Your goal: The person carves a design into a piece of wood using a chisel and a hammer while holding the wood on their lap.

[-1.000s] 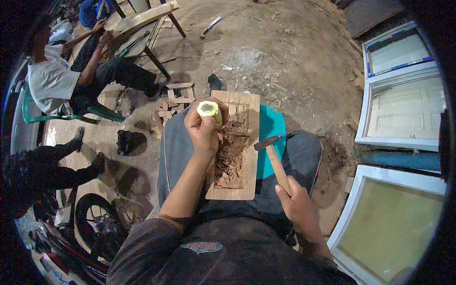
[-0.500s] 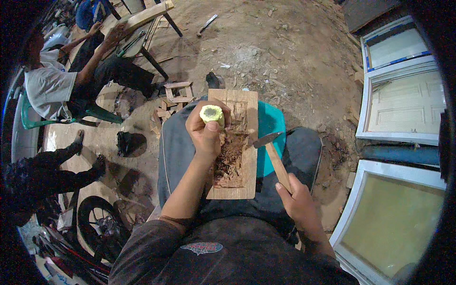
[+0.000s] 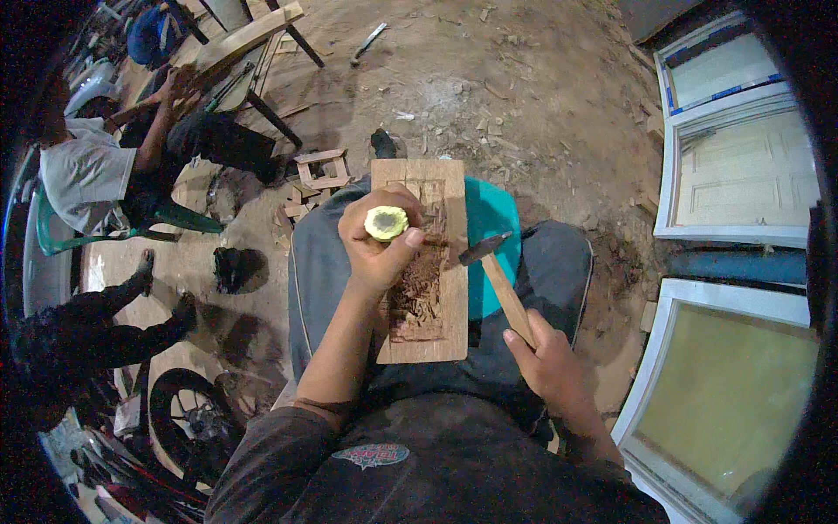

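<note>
A wooden board (image 3: 456, 288) lies lengthwise across my lap, with a rough rectangular recess cut into its face and wood chips (image 3: 417, 301) inside. My left hand (image 3: 374, 249) is wrapped round an upright chisel (image 3: 387, 224), whose pale yellow butt with a dark centre faces up. The blade is hidden beneath my fist, over the recess's upper left part. In my right hand (image 3: 550, 362) is a hammer (image 3: 504, 293), gripped low on its wooden handle. Its dark metal head is close to the board's right edge, apart from the chisel.
A teal seat (image 3: 495, 201) shows between my knees. Wood scraps (image 3: 323, 170) and another hammer (image 3: 369, 44) lie on the dirt floor. White-framed panels (image 3: 738, 393) stand at right. At left a person (image 3: 96, 175) sits on a green chair near a bench; a motorcycle wheel (image 3: 194, 419) is lower left.
The chisel's butt has tipped slightly toward me, and my left thumb now points further right. The hammer head has shifted a little up and left. The whole view has moved slightly.
</note>
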### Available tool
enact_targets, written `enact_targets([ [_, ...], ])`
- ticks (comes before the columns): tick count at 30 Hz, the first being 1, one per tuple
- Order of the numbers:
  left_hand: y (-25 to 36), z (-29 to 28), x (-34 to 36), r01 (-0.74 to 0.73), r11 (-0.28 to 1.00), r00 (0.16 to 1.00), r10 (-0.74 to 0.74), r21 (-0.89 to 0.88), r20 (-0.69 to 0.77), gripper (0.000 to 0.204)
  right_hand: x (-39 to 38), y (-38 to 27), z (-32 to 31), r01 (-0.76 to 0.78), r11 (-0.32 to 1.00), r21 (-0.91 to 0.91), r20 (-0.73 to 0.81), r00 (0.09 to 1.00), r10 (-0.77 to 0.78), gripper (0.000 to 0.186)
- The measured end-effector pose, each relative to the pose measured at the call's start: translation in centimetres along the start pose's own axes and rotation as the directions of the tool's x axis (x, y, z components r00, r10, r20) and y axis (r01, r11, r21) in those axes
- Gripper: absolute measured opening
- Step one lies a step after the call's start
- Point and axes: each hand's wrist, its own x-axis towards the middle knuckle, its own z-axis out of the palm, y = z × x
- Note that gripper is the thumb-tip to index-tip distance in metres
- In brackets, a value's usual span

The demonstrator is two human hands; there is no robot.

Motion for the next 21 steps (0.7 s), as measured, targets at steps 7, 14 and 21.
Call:
enact_targets([
  [7,0.5,0.0,0.5,-0.133,0.990,0.986,0.127,0.049,0.108,0.026,-0.2,0.0,-0.2,0.022,1.000,0.006,-0.017,1.000,-0.022,0.033],
  [14,-0.1,0.3,-0.3,-0.239,0.968,0.965,0.226,0.081,0.135,0.025,-0.1,0.2,-0.3,0.037,0.999,0.020,-0.030,0.999,-0.036,0.028],
  [21,-0.3,0.2,-0.8,-0.083,0.992,0.989,0.093,0.096,-0.113,0.019,-0.1,0.0,-0.7,0.067,0.989,0.135,-0.134,0.990,-0.048,0.029],
])
